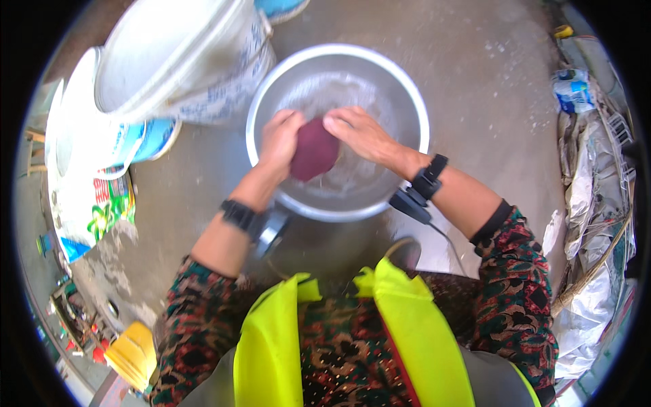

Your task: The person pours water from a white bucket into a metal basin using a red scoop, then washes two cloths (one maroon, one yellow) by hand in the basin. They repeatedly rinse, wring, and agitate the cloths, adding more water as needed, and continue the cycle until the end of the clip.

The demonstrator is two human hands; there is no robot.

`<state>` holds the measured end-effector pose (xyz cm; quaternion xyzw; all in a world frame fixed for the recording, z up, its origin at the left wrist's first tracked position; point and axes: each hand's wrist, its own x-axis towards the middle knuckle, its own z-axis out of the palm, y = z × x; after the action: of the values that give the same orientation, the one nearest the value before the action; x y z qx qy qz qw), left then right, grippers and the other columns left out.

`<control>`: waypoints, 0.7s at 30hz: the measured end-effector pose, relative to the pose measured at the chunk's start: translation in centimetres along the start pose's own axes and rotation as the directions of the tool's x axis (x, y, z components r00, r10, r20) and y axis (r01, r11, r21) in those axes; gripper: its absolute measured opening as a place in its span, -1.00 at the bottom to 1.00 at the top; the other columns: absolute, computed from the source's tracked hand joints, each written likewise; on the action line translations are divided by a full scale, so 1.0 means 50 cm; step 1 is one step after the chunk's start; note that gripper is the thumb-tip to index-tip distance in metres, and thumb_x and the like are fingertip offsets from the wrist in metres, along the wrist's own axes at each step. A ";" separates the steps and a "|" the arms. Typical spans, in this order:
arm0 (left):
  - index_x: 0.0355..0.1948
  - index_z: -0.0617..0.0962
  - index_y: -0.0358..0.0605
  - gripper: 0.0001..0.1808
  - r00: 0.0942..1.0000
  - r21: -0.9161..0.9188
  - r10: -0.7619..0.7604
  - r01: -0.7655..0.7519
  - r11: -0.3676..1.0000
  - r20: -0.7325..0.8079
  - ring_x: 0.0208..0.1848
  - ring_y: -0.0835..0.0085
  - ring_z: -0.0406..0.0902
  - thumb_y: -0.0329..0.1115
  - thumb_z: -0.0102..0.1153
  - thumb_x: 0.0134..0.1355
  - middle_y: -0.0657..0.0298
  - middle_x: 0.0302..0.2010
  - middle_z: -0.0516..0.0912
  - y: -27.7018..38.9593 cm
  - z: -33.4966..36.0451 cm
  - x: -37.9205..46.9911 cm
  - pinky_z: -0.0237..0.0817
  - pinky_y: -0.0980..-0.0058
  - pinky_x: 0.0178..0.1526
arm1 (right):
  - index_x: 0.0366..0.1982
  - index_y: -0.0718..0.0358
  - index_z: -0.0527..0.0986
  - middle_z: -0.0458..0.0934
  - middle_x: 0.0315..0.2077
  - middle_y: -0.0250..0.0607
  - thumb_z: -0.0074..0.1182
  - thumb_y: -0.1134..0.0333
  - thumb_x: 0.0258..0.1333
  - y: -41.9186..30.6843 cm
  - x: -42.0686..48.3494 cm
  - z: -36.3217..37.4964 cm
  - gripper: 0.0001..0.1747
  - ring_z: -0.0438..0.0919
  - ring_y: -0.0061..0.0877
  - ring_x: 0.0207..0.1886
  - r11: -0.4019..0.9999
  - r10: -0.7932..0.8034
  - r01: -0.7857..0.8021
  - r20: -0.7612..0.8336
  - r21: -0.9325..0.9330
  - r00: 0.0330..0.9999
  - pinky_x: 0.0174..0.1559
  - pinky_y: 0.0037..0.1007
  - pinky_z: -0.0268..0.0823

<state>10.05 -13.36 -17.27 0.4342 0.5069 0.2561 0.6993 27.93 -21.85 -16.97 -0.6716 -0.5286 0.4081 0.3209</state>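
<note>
A bundled maroon cloth (315, 147) is held over a round metal basin (338, 215) on the floor. My left hand (280, 137) grips the cloth's left side, fingers curled round it. At its upper right edge, my right hand (358, 131) pinches the cloth with thumb and fingers. Shallow, cloudy-looking water (363, 170) seems to cover the basin's bottom. Both wrists carry black straps; a dark device (409, 204) with a cable hangs by the right one, and a blurred device (269, 234) by the left. What the palms cover is hidden.
A large white plastic bucket (224, 66) stands against the basin's upper left, with a blue-and-white bucket (157, 137) beyond it. A yellow container (133, 353) sits at lower left. Crumpled plastic sheeting (585, 315) lines the right side. The concrete floor (478, 102) looks wet.
</note>
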 end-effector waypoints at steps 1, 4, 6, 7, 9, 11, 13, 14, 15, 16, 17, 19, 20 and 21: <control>-0.18 0.58 -0.20 -0.79 0.988 0.083 0.148 -0.152 0.985 0.054 -0.31 0.50 0.50 -0.33 0.10 0.23 0.27 -0.34 0.57 0.024 -0.034 -0.001 0.36 0.48 -0.22 | 0.06 0.30 0.47 0.41 0.13 0.14 0.16 -0.19 0.09 0.011 -0.003 -0.055 -0.26 0.38 -0.12 0.20 0.976 -0.027 0.001 -0.119 -0.219 0.993 0.12 -0.18 0.34; -0.05 0.51 -0.11 -0.74 0.984 0.167 0.024 -0.054 0.984 0.179 -0.14 0.54 0.48 -0.34 0.09 0.24 0.33 -0.21 0.53 0.081 -0.180 -0.015 0.37 0.52 -0.05 | 0.18 0.31 0.35 0.34 0.19 0.19 0.23 -0.20 0.02 0.079 -0.024 -0.202 -0.12 0.30 -0.09 0.30 0.839 -0.036 -0.182 -0.385 -0.513 0.922 0.20 -0.15 0.31; -0.09 0.50 -0.14 -0.74 0.993 0.253 -0.088 0.064 0.965 0.083 -0.18 0.38 0.56 -0.35 0.10 0.20 0.18 -0.19 0.57 0.078 -0.255 -0.019 0.47 0.35 -0.07 | 0.23 0.32 0.28 0.40 0.14 0.24 0.27 -0.22 -0.04 0.130 -0.041 -0.246 -0.03 0.39 -0.09 0.24 0.816 0.219 -0.399 -0.417 -0.417 0.882 0.18 -0.17 0.33; -0.16 0.50 -0.11 -0.77 0.976 0.241 -0.210 0.189 0.952 0.061 -0.26 0.35 0.57 -0.32 0.08 0.16 0.17 -0.25 0.57 0.064 -0.278 -0.019 0.49 0.29 -0.16 | 0.24 0.32 0.26 0.45 0.09 0.25 0.27 -0.23 -0.06 0.151 -0.046 -0.247 0.00 0.46 -0.08 0.19 0.763 0.335 -0.498 -0.409 -0.411 0.849 0.15 -0.17 0.36; -0.40 0.54 -0.06 -0.88 0.890 0.155 -0.455 0.446 0.881 0.026 -0.47 0.33 0.57 -0.29 0.07 0.04 0.23 -0.45 0.58 0.028 -0.299 -0.016 0.48 0.28 -0.36 | 0.08 0.28 0.41 0.64 -0.18 0.12 0.27 -0.21 -0.06 0.184 -0.052 -0.226 -0.16 0.61 -0.02 -0.04 0.805 0.401 -0.497 -0.319 -0.324 0.859 0.02 -0.12 0.43; -0.35 0.60 -0.13 -0.83 0.858 0.222 -0.497 0.463 0.858 0.128 -0.45 0.36 0.58 -0.32 0.12 0.03 0.23 -0.42 0.63 -0.004 -0.293 -0.008 0.46 0.38 -0.35 | 0.04 0.24 0.48 0.64 -0.13 0.09 0.25 -0.07 -0.01 0.202 -0.047 -0.192 -0.32 0.61 -0.05 -0.01 0.786 0.457 -0.568 -0.388 -0.243 0.800 0.03 -0.13 0.44; -0.25 0.61 -0.17 -0.76 0.832 0.286 -0.544 0.498 0.819 0.107 -0.44 0.38 0.59 -0.32 0.13 0.06 0.22 -0.40 0.66 -0.020 -0.276 -0.002 0.47 0.39 -0.31 | -0.02 0.24 0.48 0.64 -0.15 0.11 0.23 -0.03 0.01 0.211 -0.038 -0.161 -0.40 0.61 -0.02 -0.03 0.754 0.501 -0.624 -0.436 -0.204 0.748 0.02 -0.11 0.44; -0.19 0.61 -0.22 -0.72 0.816 0.311 -0.562 0.503 0.806 0.136 -0.40 0.37 0.63 -0.30 0.13 0.09 0.20 -0.36 0.68 -0.021 -0.269 0.001 0.50 0.37 -0.26 | -0.02 0.23 0.49 0.64 -0.15 0.11 0.23 0.00 0.01 0.215 -0.035 -0.148 -0.43 0.61 -0.01 -0.03 0.750 0.501 -0.633 -0.461 -0.190 0.732 0.02 -0.10 0.44; -0.21 0.61 -0.21 -0.73 0.805 0.290 -0.562 0.501 0.815 0.188 -0.41 0.37 0.64 -0.29 0.15 0.08 0.20 -0.37 0.69 -0.019 -0.263 0.000 0.51 0.37 -0.28 | -0.03 0.23 0.49 0.64 -0.16 0.12 0.23 0.04 0.01 0.218 -0.034 -0.140 -0.45 0.61 -0.01 -0.04 0.749 0.498 -0.638 -0.484 -0.179 0.720 0.02 -0.09 0.44; -0.23 0.62 -0.19 -0.73 0.803 0.286 -0.568 0.510 0.812 0.180 -0.41 0.37 0.65 -0.27 0.17 0.07 0.20 -0.37 0.70 -0.013 -0.260 -0.003 0.52 0.38 -0.29 | -0.03 0.22 0.49 0.64 -0.16 0.12 0.23 0.07 0.01 0.219 -0.038 -0.135 -0.47 0.61 0.00 -0.05 0.747 0.469 -0.642 -0.549 -0.172 0.692 0.01 -0.09 0.44; -0.26 0.63 -0.17 -0.74 0.796 0.286 -0.571 0.510 0.811 0.202 -0.42 0.37 0.66 -0.26 0.19 0.07 0.20 -0.38 0.71 -0.006 -0.260 -0.008 0.53 0.38 -0.30 | -0.04 0.22 0.50 0.64 -0.17 0.12 0.22 0.09 0.00 0.220 -0.045 -0.134 -0.49 0.61 0.01 -0.05 0.759 0.460 -0.624 -0.526 -0.186 0.716 0.01 -0.08 0.44; -0.21 0.63 -0.21 -0.69 0.769 0.410 -0.614 0.510 0.756 0.175 -0.39 0.29 0.69 -0.22 0.14 0.11 0.14 -0.34 0.72 0.003 -0.260 -0.022 0.56 0.31 -0.25 | -0.05 0.22 0.51 0.65 -0.19 0.11 0.22 0.14 -0.02 0.216 -0.077 -0.135 -0.52 0.61 0.02 -0.07 0.768 0.425 -0.599 -0.520 -0.227 0.741 0.00 -0.07 0.45; -0.17 0.62 -0.22 -0.66 0.772 0.453 -0.620 0.508 0.733 0.138 -0.36 0.27 0.70 -0.18 0.11 0.15 0.12 -0.30 0.72 0.003 -0.256 -0.028 0.57 0.29 -0.24 | -0.07 0.22 0.53 0.65 -0.20 0.12 0.22 0.17 -0.05 0.211 -0.098 -0.143 -0.53 0.61 0.02 -0.08 0.787 0.416 -0.576 -0.501 -0.219 0.759 0.00 -0.06 0.45; -0.14 0.61 -0.22 -0.64 0.748 0.446 -0.645 0.529 0.722 0.156 -0.34 0.26 0.70 -0.17 0.09 0.18 0.11 -0.27 0.72 0.004 -0.251 -0.032 0.57 0.27 -0.22 | -0.09 0.22 0.55 0.65 -0.21 0.11 0.22 0.19 -0.07 0.203 -0.121 -0.148 -0.55 0.62 0.00 -0.10 0.799 0.403 -0.568 -0.529 -0.194 0.747 -0.01 -0.07 0.46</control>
<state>-2.17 -10.15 -17.69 0.4072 0.5456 -0.1522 0.7165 38.37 -30.10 -21.05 -0.9094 -0.3027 0.2080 0.1954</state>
